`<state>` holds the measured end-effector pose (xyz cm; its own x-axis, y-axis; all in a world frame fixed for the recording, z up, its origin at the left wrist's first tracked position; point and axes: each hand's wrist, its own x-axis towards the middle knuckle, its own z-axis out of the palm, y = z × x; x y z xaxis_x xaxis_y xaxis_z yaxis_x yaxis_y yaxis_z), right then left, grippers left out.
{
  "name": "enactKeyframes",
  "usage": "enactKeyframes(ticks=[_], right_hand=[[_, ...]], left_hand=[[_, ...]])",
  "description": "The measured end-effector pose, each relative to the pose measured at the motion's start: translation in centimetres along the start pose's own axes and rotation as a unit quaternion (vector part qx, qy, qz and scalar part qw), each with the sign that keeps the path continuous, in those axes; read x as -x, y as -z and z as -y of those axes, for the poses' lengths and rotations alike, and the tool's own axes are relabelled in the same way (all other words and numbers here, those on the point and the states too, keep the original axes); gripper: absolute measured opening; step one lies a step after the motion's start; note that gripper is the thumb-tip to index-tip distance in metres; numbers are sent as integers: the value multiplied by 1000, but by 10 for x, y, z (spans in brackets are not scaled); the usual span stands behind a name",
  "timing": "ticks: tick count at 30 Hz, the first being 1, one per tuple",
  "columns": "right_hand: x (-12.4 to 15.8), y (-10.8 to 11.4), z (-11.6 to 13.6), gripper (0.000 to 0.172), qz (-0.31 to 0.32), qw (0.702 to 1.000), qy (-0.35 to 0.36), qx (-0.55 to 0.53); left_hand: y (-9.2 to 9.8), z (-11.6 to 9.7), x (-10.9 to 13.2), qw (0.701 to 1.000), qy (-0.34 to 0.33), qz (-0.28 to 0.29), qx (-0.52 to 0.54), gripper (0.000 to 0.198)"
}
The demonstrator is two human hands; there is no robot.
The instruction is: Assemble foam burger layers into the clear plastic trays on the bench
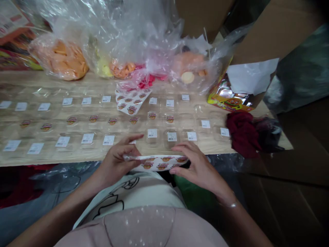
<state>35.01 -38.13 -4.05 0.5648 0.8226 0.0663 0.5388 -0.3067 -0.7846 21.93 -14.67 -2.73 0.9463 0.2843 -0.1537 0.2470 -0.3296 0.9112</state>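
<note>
Between hands (196, 167), sticker sheet (156, 164), long axis sideways

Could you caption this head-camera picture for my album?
Left hand and right hand hold a cartoon sticker sheet beside a table lined with clear containers, many bearing white labels.

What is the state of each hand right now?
Left hand: holding the sticker sheet by its left end.
Right hand: holding its right end.
</note>
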Motion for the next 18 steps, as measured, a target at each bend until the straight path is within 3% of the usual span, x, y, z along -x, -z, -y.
enactKeyframes(ticks=[2, 4, 9, 11, 14, 18], right_hand=[[-5, -4, 3, 16, 19, 1000, 14, -8], [-9, -12, 2, 7, -7, 999, 16, -40], [-13, -29, -9, 12, -114, 987, 59, -101], [-13, -30, -13, 14, -149, 981, 110, -49], [-10, -25, -21, 25, -197, 954, 194, 119], [-4, -17, -30, 27, -202, 904, 277, 254]], left_hand=[[-7, -3, -2, 995, 74, 27, 59, 16], [-13, -6, -3, 985, 144, 18, 97, 22], [-20, -10, -9, 977, 177, -8, 119, 35], [-20, -9, -14, 973, 194, -5, 126, 36], [-25, -6, -21, 951, 257, 4, 172, 36], [-36, -3, -31, 880, 358, 68, 304, 37]])
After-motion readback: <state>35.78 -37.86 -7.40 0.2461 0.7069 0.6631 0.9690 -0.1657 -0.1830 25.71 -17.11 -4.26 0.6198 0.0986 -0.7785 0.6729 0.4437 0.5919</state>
